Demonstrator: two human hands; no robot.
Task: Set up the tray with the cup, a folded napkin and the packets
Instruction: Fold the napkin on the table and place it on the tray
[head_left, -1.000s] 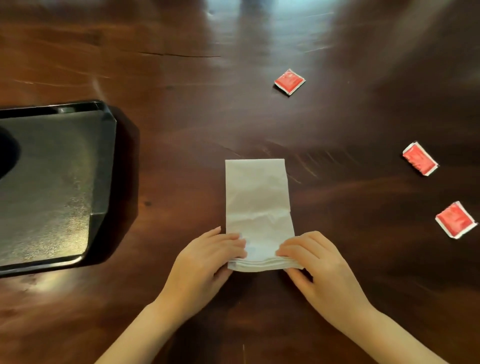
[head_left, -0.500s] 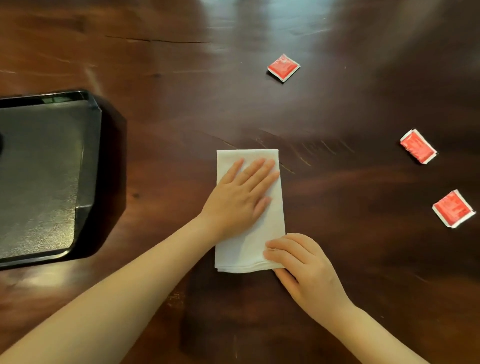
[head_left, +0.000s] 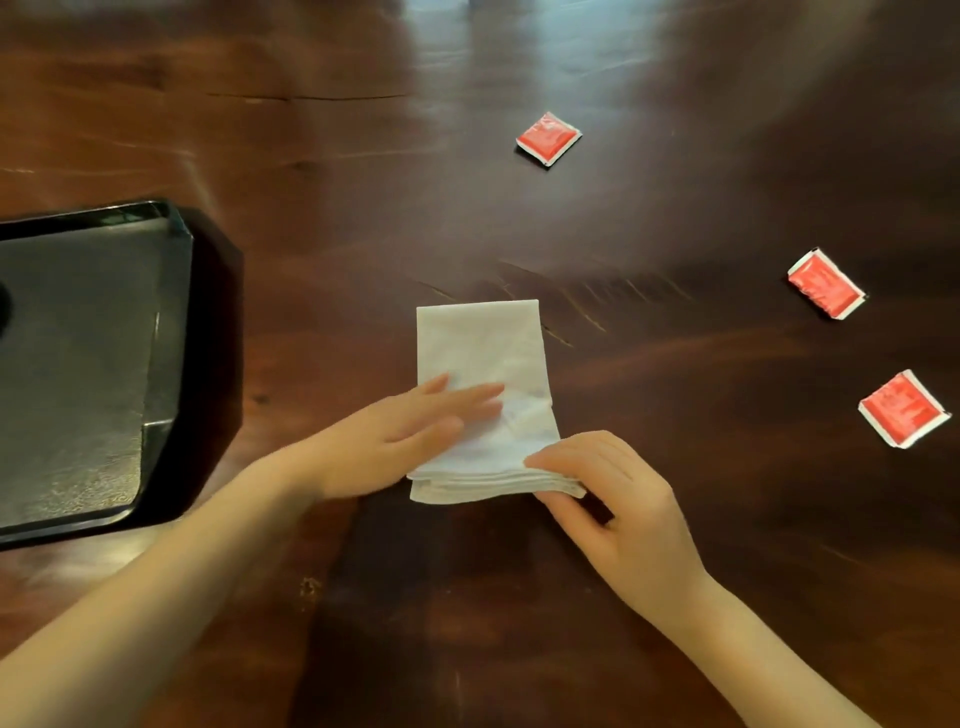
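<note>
Since the next move is likely napkin-to-tray, what matters is that the tray (head_left: 167, 332) sits left of the napkin, well apart, with bare table (head_left: 322, 322) between. A dark curved shape at the tray's left edge is cut off by the frame; can't tell if it's the cup.

The left hand (head_left: 410, 431) lies flat, fingers straight, on the near-left part of the napkin (head_left: 483, 348). It presses and grips nothing, and it's slightly blurred. It's the hand nearer the tray.

The napkin is a folded strip on the table, long axis running away from the person, layered edge nearest.

The right hand (head_left: 608, 499) pinches the near-right corner, fingers curled over the stack. The thumb looks to be underneath, not certain.

My read: a lift from that corner means a leftward carry across the body. Only one end is held, so the far end may droop or unfold.

The three red packets (head_left: 548, 137) (head_left: 826, 283) (head_left: 904, 409) are all right of the napkin, nearer the right hand, none on the tray.
</note>
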